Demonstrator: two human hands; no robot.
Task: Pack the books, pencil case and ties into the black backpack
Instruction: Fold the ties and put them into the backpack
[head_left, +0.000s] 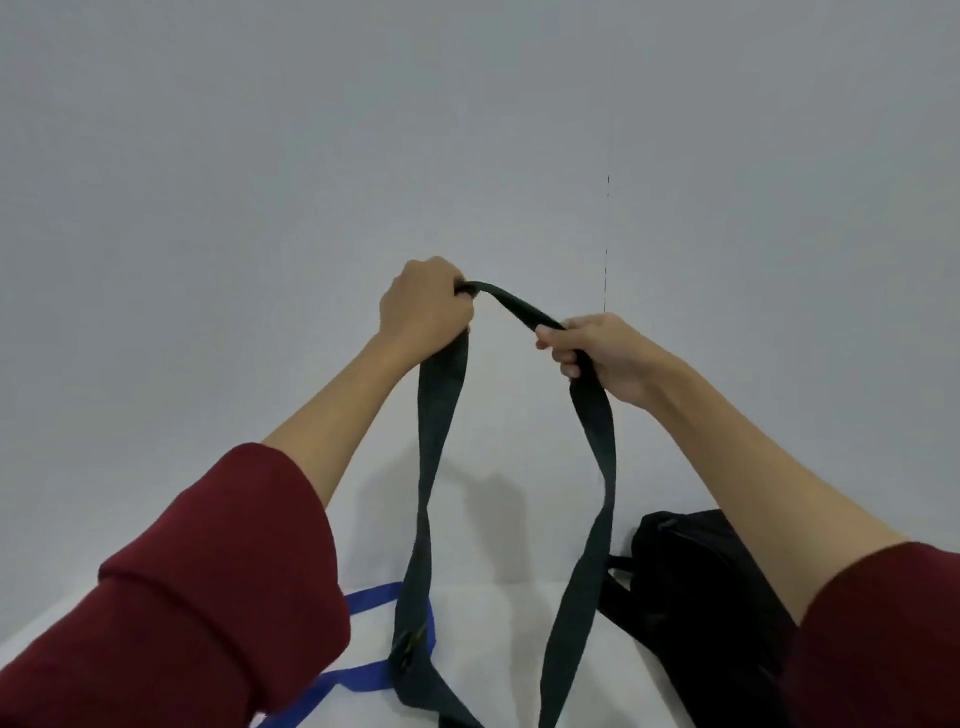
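High above the table (493, 613), left hand (423, 306) and right hand (597, 353) fisted around 1 dark tie (592, 441).

A single head-worn camera looks forward and down along both arms, close in. A wall (467, 130) fills the upper frame, a table (493, 649) the bottom.

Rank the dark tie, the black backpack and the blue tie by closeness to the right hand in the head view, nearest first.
1. dark tie: gripped in the right hand itself.
2. black backpack: below the hand, on the right of the table.
3. blue tie: lower left, lying on the table.
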